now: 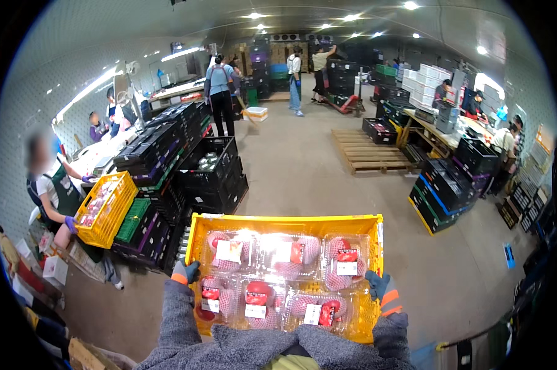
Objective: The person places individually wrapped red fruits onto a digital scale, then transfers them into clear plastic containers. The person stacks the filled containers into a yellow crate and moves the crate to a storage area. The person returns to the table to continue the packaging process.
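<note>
A yellow plastic crate [287, 221] is held in front of my body, level with my waist. Inside it lie several clear plastic clamshell boxes [290, 252] of red fruit in pink foam nets, with printed labels on the lids. My left hand [186, 272], in a dark glove with an orange band, grips the crate's left side. On the right side, my right hand [381, 289] in a matching glove holds the crate too. The fingertips of both hands are partly hidden by the crate's walls.
At the left, a co-worker in purple gloves holds another yellow crate [129, 185] beside stacked black crates [213, 187]. A wooden pallet [371, 150] lies on the floor ahead to the right, with a crate stack [438, 194] nearer. Several people stand farther off near a red pallet jack [348, 105].
</note>
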The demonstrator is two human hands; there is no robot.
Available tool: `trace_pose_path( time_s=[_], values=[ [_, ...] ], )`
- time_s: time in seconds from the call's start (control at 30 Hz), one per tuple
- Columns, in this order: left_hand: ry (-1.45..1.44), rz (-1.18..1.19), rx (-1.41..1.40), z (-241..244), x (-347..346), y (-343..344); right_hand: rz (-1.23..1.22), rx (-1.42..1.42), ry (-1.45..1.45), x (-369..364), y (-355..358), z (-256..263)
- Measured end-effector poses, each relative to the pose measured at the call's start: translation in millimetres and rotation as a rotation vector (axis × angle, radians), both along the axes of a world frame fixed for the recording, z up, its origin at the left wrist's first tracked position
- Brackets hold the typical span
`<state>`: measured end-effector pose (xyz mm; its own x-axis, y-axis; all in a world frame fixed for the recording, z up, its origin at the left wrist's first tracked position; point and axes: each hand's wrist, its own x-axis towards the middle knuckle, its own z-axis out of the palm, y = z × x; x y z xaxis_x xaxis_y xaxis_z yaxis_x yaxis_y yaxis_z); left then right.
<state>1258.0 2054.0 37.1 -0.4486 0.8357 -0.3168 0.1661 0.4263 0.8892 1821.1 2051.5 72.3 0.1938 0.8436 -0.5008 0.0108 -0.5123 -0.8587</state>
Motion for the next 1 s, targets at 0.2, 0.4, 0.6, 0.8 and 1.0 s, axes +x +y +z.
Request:
trace_pose_path(
  time_s=[0.2, 0.4, 0.6, 0.8, 1.0],
  values=[
    [-0.028, 0.122, -0.019, -23, -17, 140, 0.173, 0.042, -0.036, -19, 189, -17],
    [0.026, 0.063, -0.021, -63, -24, 347, 0.116, 0.009, -0.068, -13, 364, -63],
    [-0.072, -0.028, 0.075, -69, -12, 545, -0.015, 0.014, 0.020, -6, 523, -77],
    [0.072, 0.005, 0.052, -121, -18, 720, 0.045, 0.119, -0.011, -12, 733, -112],
    [-0.047, 0.147, 0.025, -136, -51, 834, 0.208, 0.111, 0.014, -40, 913, -114]
  ],
)
